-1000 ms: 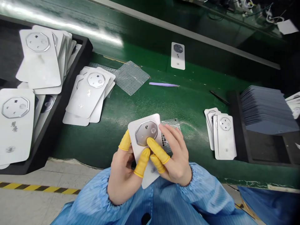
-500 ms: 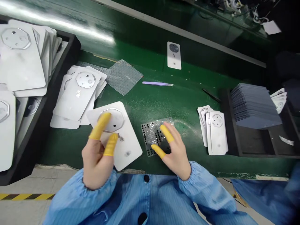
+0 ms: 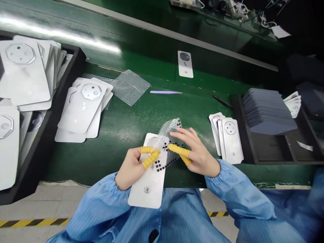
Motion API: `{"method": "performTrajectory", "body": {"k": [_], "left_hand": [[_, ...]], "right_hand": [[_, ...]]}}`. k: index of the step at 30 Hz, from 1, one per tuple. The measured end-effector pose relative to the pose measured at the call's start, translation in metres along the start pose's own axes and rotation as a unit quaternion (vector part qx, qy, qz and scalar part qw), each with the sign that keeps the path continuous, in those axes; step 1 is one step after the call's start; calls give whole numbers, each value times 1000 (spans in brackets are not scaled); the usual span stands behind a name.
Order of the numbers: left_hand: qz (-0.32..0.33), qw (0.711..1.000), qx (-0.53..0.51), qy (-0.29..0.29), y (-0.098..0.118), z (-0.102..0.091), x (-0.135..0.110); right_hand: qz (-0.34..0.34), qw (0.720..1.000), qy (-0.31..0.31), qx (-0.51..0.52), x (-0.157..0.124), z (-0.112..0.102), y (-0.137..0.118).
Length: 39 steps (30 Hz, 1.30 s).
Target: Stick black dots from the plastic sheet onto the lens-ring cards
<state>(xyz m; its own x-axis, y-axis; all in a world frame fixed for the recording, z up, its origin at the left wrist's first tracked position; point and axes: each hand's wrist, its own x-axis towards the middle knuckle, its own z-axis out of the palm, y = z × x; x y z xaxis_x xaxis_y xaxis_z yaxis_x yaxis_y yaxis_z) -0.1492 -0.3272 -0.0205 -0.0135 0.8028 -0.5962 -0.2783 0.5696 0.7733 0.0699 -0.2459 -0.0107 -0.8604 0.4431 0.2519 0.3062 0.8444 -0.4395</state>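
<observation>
A white panel (image 3: 148,187) with an octagonal ring and small printed marks lies tilted at the table's front edge, in front of me. Over its upper right part bends a clear plastic sheet of black dots (image 3: 172,128), lifted and curved. My left hand (image 3: 136,165), with yellow finger cots on thumb and forefinger, is closed at the sheet's left edge, above the ring. Its pinch partly hides what lies between the fingertips. On the sheet's right side, my right hand (image 3: 196,152) grips it between cot-covered thumb and forefinger, other fingers stretched out.
Left, a black tray (image 3: 62,94) holds stacked white panels, beside a loose pile of panels (image 3: 83,108). Bubble wrap (image 3: 131,87) and purple tweezers (image 3: 165,92) lie beyond my hands. Smaller white panels (image 3: 230,141) rest at right, beside a black bin (image 3: 270,152) with grey sheets (image 3: 268,111).
The white panel has moved right and toward me and turned more upright. The dotted sheet has come off the table, over the panel. My left hand has moved right, to the sheet.
</observation>
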Motion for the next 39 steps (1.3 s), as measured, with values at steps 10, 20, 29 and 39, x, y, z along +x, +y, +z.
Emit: {"method": "performTrajectory", "body": {"k": [10, 20, 29, 39], "left_hand": [[35, 989, -144, -4, -13, 13, 3], [81, 985, -140, 51, -23, 25, 3], [74, 993, -48, 78, -22, 22, 7], [220, 954, 29, 203, -5, -37, -23]], "right_hand": [[62, 974, 186, 117, 21, 41, -15], [48, 978, 175, 101, 15, 54, -14], [202, 921, 194, 271, 24, 64, -10], [118, 969, 212, 39, 19, 48, -2]]}}
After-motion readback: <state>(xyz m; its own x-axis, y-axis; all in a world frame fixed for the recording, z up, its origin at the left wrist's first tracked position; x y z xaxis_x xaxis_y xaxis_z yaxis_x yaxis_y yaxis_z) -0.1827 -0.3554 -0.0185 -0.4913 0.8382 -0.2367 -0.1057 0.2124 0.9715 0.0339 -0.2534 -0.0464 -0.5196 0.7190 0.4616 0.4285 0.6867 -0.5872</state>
